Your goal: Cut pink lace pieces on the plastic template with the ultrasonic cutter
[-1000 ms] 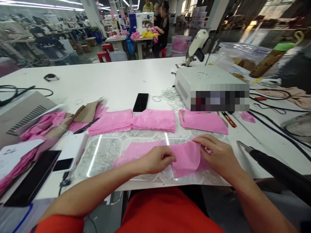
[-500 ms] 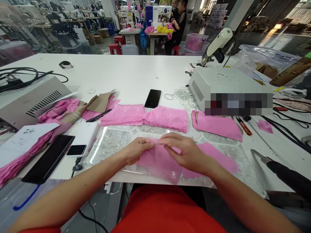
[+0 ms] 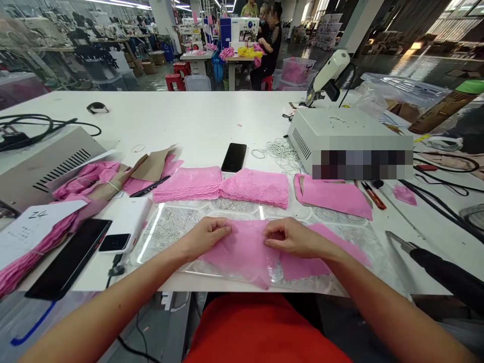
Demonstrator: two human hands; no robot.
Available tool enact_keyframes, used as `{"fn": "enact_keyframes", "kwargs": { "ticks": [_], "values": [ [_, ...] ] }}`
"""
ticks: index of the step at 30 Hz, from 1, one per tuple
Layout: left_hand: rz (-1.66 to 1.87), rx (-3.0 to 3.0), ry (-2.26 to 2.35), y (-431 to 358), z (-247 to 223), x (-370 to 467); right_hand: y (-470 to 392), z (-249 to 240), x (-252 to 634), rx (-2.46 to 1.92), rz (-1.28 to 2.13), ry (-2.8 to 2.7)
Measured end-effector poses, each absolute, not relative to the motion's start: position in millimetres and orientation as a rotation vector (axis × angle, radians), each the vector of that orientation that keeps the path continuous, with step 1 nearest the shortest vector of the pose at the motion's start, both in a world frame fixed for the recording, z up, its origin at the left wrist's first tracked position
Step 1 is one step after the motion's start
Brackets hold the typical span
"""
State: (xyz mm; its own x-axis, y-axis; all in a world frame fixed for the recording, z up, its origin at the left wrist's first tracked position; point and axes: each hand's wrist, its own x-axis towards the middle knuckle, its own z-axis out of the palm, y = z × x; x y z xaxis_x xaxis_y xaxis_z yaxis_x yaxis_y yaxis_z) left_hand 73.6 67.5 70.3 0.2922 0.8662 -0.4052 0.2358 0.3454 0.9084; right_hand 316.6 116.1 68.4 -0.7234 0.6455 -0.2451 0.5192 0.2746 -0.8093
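A thin, sheer pink fabric piece (image 3: 247, 252) spreads between my hands above the clear mat (image 3: 170, 222). My left hand (image 3: 212, 234) pinches its upper left corner, fingers closed. At the upper right corner my right hand (image 3: 289, 236) is closed on the same piece, fingers curled. Another pink piece (image 3: 302, 267) lies flat under and beside my right wrist. Behind my hands sit two stacks of pink lace fabric, a left one (image 3: 189, 184) and a right one (image 3: 257, 187). Farther right lies a folded pink piece (image 3: 336, 197) with brown card under it.
A black phone (image 3: 234, 157) lies behind the stacks, near tangled white elastic (image 3: 282, 151). Grey boxes stand at right (image 3: 351, 123) and left (image 3: 45, 156). A black-handled hot tool (image 3: 446, 267) points inward at the right. A white power bank (image 3: 126, 224) is left of the mat.
My hands have moved apart, and the sheer pink piece is now spread between them. My right hand has shifted right and its fingers have curled in. The view has tilted up slightly.
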Motion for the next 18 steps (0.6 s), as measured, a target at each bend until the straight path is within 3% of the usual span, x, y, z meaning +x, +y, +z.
{"fn": "enact_keyframes", "kwargs": {
  "ticks": [10, 18],
  "values": [
    [0.576, 1.622, 1.655, 62.7, 58.7, 60.8, 144.5, 60.4, 299.6, -1.298, 1.341, -2.353],
    [0.501, 1.935, 1.698, 63.9, 58.4, 53.9, 143.7, 54.0, 294.9, -1.351, 1.194, -2.36]
  ]
}}
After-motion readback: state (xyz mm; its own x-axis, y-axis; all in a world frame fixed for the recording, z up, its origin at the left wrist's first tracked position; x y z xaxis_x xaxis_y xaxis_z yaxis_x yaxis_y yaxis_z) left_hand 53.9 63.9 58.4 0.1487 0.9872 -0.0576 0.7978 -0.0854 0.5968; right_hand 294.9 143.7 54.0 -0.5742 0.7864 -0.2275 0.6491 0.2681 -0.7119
